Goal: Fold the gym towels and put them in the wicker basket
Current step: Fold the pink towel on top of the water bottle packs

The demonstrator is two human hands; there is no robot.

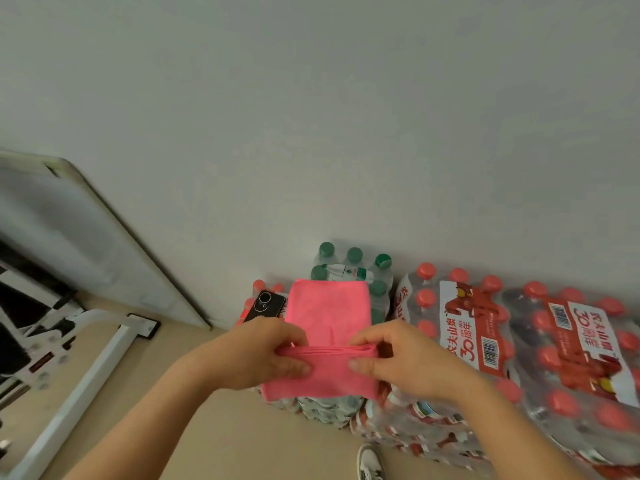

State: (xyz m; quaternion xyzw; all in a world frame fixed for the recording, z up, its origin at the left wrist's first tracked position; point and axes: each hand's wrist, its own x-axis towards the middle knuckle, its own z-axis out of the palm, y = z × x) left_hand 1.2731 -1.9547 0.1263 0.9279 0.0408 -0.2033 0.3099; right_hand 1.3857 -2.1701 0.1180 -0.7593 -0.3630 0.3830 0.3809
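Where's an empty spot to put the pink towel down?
Bare beige floor lies between the white metal frame and the red-capped bottle packs. On the right, those packs' tops carry nothing, though they are bumpy. It is crowded around the pink towel: a black phone and green-capped bottles sit close by.

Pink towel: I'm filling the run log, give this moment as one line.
step: folding | pink towel: on water-bottle packs | left hand: pinches folded edge | right hand: pinches folded edge | wicker basket: not in view
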